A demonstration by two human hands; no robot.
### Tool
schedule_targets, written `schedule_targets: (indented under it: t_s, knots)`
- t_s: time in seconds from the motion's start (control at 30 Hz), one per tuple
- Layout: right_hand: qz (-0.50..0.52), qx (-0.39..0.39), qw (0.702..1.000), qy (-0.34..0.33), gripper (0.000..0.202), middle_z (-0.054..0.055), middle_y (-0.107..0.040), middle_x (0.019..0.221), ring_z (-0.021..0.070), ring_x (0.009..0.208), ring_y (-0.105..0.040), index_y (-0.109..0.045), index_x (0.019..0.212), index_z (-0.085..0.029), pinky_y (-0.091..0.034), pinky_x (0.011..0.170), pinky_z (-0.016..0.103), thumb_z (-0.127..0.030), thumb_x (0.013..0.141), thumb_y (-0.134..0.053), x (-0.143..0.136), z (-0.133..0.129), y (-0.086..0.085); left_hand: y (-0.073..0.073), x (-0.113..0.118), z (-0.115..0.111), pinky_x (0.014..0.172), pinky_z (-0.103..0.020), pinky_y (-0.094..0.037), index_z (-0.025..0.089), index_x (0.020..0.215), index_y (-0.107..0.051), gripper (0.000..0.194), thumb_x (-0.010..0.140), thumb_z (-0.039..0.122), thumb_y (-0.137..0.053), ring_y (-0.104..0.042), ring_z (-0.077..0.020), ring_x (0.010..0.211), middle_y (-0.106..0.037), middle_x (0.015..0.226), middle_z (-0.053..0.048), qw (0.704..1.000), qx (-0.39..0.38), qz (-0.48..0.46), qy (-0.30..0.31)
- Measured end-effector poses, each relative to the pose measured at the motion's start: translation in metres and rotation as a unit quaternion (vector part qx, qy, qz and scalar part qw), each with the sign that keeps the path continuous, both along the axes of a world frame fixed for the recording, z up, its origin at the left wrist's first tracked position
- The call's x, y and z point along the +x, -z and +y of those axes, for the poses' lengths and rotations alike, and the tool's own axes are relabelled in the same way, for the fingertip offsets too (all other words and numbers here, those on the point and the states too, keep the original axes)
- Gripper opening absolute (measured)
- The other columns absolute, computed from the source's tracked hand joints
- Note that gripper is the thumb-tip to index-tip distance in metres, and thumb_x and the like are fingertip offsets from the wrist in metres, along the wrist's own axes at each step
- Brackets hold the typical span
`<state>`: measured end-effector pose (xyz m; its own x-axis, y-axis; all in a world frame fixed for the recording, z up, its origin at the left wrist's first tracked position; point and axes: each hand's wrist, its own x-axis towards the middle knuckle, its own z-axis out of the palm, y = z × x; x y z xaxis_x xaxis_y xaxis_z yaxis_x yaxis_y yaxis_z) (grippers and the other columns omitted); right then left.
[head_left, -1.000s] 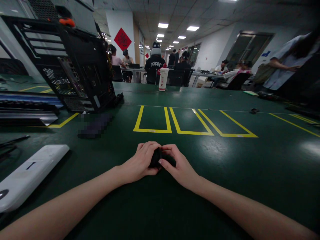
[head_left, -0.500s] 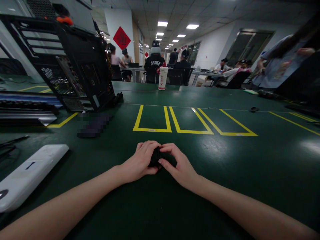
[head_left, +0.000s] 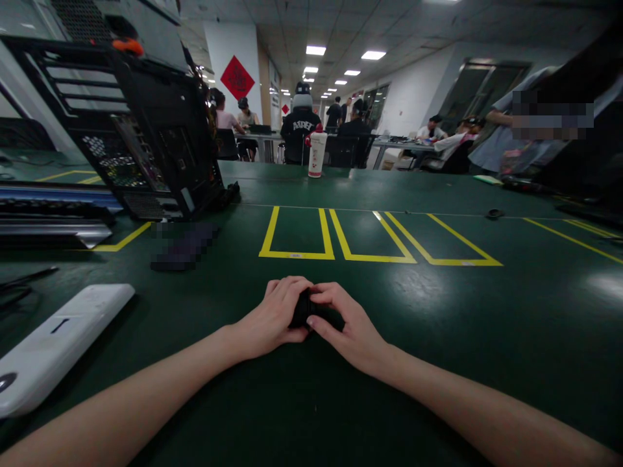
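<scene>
Between my hands, low over the dark green table [head_left: 316,402], is a small black rounded object [head_left: 301,309]; its exact kind is hidden by my fingers. My left hand [head_left: 273,319] is closed around it from the left, fingers over its top and thumb at the near side. From the right, my right hand [head_left: 351,329] pinches its right edge, with thumb and fingertips curled against it.
Yellow tape outlines [head_left: 296,255] lie beyond my hands. An opened black computer case [head_left: 160,130] stands at left, with a white device [head_left: 68,344] nearer. A white cup [head_left: 317,154] and a small black ring [head_left: 494,213] are farther off. People sit behind.
My hands stay almost still around the black object. At the far right, a standing person has shifted to the left. The whole view has tilted very slightly.
</scene>
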<state>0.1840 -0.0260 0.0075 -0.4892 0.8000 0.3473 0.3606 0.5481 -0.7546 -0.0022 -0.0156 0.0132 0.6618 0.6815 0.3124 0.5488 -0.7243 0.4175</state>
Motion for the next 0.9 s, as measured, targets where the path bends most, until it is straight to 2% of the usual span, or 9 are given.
schedule_targets:
  t_s: [0.1,0.23,0.47,0.63,0.77,0.9]
  knots:
    - [0.033,-0.038,0.999,0.004,0.017,0.004,-0.051,0.105,0.0166,0.098,-0.052,-0.049,0.098,-0.022,-0.046,0.087,0.038,-0.018,0.081,-0.052,-0.001,0.002,0.002,-0.001,0.0,0.0,0.09,-0.043,-0.033,0.021,0.12,-0.028,0.057,0.073,0.019,-0.061,-0.043,-0.0265,0.111,-0.045,0.117,-0.01,1.0,-0.003,-0.003,0.002]
    - [0.056,-0.116,0.992,0.003,0.032,0.005,-0.052,0.107,0.0173,0.1,-0.054,-0.042,0.111,-0.022,-0.046,0.088,0.039,-0.021,0.081,-0.053,-0.001,0.005,0.005,-0.002,0.0,-0.001,0.09,-0.044,-0.033,0.021,0.12,-0.026,0.058,0.074,0.019,-0.061,-0.043,-0.0265,0.11,-0.044,0.117,-0.011,1.0,-0.01,0.001,0.001]
    - [0.019,-0.079,0.997,-0.018,0.027,0.005,-0.053,0.103,0.0177,0.095,-0.054,-0.046,0.108,-0.021,-0.047,0.086,0.039,-0.022,0.081,-0.052,-0.001,0.002,0.002,-0.002,-0.001,-0.001,0.092,-0.044,-0.032,0.021,0.12,-0.026,0.058,0.074,0.018,-0.06,-0.041,-0.0265,0.112,-0.042,0.119,-0.011,1.0,-0.013,0.003,0.003]
    - [0.041,-0.034,0.999,0.011,0.019,0.003,-0.052,0.104,0.0167,0.098,-0.053,-0.05,0.101,-0.022,-0.045,0.089,0.038,-0.018,0.082,-0.051,0.0,0.002,0.005,0.007,0.0,0.002,0.092,-0.043,-0.032,0.02,0.12,-0.028,0.06,0.071,0.019,-0.062,-0.042,-0.0264,0.111,-0.044,0.118,-0.01,1.0,0.007,-0.011,-0.003]
    - [0.05,-0.071,0.996,0.009,0.031,0.005,-0.052,0.108,0.0173,0.102,-0.052,-0.043,0.11,-0.021,-0.044,0.091,0.038,-0.02,0.08,-0.054,0.0,0.004,0.006,0.005,0.0,0.002,0.092,-0.042,-0.032,0.019,0.118,-0.029,0.058,0.071,0.018,-0.063,-0.042,-0.0254,0.11,-0.045,0.116,-0.01,1.0,0.005,-0.011,-0.007]
    - [0.02,-0.085,0.996,-0.008,0.027,0.005,-0.053,0.104,0.0171,0.096,-0.054,-0.045,0.11,-0.02,-0.047,0.087,0.038,-0.022,0.083,-0.049,-0.001,0.003,0.004,-0.002,0.0,0.0,0.092,-0.042,-0.032,0.019,0.12,-0.027,0.055,0.075,0.02,-0.06,-0.043,-0.0249,0.109,-0.044,0.116,-0.01,1.0,-0.02,0.007,0.001]
